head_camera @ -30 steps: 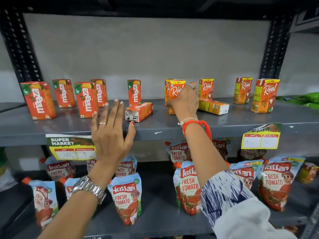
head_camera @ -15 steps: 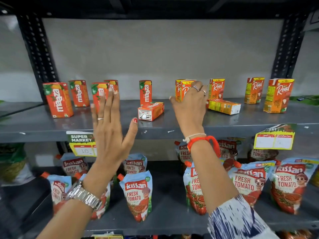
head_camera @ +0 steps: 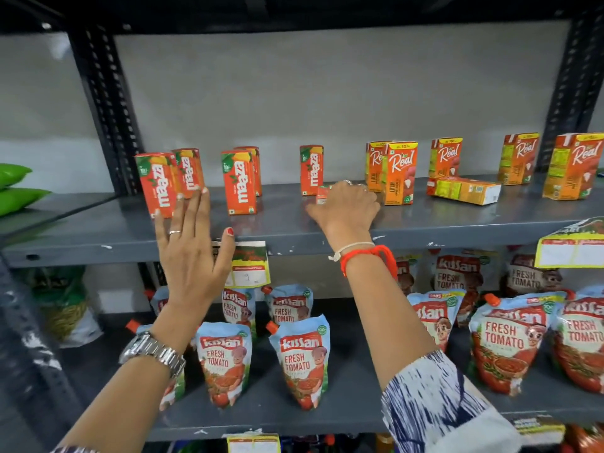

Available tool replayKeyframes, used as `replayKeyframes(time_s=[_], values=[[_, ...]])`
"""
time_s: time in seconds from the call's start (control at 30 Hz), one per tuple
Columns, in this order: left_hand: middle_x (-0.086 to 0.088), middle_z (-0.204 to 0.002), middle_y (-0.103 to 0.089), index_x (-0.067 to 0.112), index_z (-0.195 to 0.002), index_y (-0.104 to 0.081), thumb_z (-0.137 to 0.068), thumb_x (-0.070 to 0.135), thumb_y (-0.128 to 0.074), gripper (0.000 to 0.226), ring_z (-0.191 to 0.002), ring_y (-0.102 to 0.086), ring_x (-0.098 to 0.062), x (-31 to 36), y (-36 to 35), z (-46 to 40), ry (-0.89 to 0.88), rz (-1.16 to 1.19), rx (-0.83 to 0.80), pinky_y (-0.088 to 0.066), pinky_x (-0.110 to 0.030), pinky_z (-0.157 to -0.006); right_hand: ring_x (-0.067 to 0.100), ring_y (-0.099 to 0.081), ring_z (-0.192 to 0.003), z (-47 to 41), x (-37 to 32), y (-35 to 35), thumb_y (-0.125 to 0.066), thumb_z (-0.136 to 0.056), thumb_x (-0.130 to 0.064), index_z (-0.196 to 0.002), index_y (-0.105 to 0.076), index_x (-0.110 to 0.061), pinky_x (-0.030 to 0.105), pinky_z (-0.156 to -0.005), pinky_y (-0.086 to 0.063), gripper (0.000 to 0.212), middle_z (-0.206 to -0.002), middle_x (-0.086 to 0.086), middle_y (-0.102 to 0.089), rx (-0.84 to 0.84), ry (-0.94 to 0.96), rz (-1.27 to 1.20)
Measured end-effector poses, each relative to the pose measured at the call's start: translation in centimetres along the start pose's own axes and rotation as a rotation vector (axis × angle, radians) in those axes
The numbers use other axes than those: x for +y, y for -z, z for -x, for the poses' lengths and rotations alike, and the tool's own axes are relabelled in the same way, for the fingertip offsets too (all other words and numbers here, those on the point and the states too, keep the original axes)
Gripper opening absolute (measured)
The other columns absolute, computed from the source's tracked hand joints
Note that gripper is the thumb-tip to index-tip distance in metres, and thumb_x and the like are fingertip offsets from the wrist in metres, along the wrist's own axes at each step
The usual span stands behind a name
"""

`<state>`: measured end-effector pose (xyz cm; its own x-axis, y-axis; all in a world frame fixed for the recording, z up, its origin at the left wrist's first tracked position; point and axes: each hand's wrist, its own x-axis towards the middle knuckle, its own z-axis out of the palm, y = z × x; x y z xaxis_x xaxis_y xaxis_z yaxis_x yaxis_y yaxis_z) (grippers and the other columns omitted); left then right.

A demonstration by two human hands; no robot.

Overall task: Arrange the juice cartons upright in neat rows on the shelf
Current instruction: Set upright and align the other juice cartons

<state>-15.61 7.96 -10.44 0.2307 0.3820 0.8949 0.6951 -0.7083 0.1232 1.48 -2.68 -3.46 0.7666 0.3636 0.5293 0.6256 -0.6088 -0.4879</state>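
Several orange Maaza cartons stand upright on the left half of the grey shelf (head_camera: 294, 243), the front-left one (head_camera: 158, 184) closest to my left hand (head_camera: 189, 253). That hand is open with spread fingers, its tips just in front of the carton. A small Maaza carton (head_camera: 323, 195) lies on its side mid-shelf, mostly hidden under my right hand (head_camera: 346, 209), which is curled over it. Several Real cartons stand to the right, the nearest (head_camera: 399, 173) beside my right hand. One Real carton (head_camera: 464, 190) lies flat.
Kissan tomato pouches (head_camera: 302, 358) fill the shelf below. Price tags (head_camera: 250, 266) hang on the shelf's front edge. Green packs (head_camera: 16, 191) lie on the neighbouring shelf at left. Black perforated uprights (head_camera: 111, 119) frame the bay.
My right hand left the upright Real cartons and moved left and down onto the lying Maaza carton. My left hand stayed open, now near the front-left Maaza carton. The view shifted left.
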Motion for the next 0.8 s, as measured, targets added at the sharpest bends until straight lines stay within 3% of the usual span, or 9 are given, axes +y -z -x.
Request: replayKeyframes(time_s=[0.17, 0.33, 0.47, 0.7, 0.8], values=[[-0.005, -0.148, -0.038, 0.01, -0.142, -0.037, -0.092, 0.046, -0.026, 0.063, -0.141, -0.028, -0.019, -0.1, -0.3, 0.1, -0.011, 0.055, 0.059, -0.003, -0.039, -0.118, 0.034, -0.061, -0.105, 0.9, 0.1, 0.4, -0.07, -0.076, -0.037, -0.102, -0.065, -0.005, 0.035, -0.081, -0.049, 0.042, -0.108, 0.016, -0.067, 0.093, 0.031, -0.139], [-0.006, -0.147, -0.041, 0.011, -0.142, -0.039, -0.092, 0.046, -0.027, 0.062, -0.139, -0.031, -0.021, -0.4, -0.6, 0.3, -0.029, 0.083, 0.069, -0.005, -0.039, -0.117, 0.03, -0.065, -0.092, 2.7, 0.1, -0.2, -0.07, -0.074, -0.034, -0.095, -0.064, -0.008, 0.027, -0.067, -0.042, 0.033, -0.096, 0.01, -0.069, 0.243, 0.061, -0.241], [-0.005, -0.147, -0.04, 0.011, -0.141, -0.039, -0.091, 0.045, -0.03, 0.062, -0.139, -0.03, -0.019, -0.6, -0.7, 0.3, -0.036, 0.098, 0.071, -0.006, -0.038, -0.117, 0.024, -0.065, -0.093, 4.0, -0.5, -0.3, -0.076, -0.071, -0.035, -0.108, -0.057, -0.01, 0.028, -0.076, -0.045, 0.048, -0.102, 0.006, -0.068, 0.393, 0.032, -0.426], [-0.006, -0.146, -0.042, 0.01, -0.141, -0.04, -0.09, 0.043, -0.031, 0.061, -0.137, -0.036, -0.022, -0.7, -0.8, 0.2, -0.043, 0.087, 0.066, -0.016, -0.045, -0.115, 0.013, -0.063, -0.073, 6.1, -1.5, 0.1, -0.086, -0.062, -0.033, -0.1, -0.052, -0.011, 0.007, -0.061, -0.036, 0.056, -0.092, 0.006, -0.069, 0.577, 0.063, -0.678], [-0.007, -0.145, -0.042, 0.009, -0.14, -0.041, -0.089, 0.043, -0.032, 0.062, -0.137, -0.036, -0.022, -0.7, -0.8, 0.2, -0.041, 0.085, 0.075, -0.018, -0.047, -0.115, 0.006, -0.058, -0.072, 6.7, -1.6, 0.3, -0.086, -0.064, -0.032, -0.103, -0.051, -0.011, 0.002, -0.062, -0.038, 0.057, -0.094, 0.005, -0.069, 0.606, 0.105, -0.715]])
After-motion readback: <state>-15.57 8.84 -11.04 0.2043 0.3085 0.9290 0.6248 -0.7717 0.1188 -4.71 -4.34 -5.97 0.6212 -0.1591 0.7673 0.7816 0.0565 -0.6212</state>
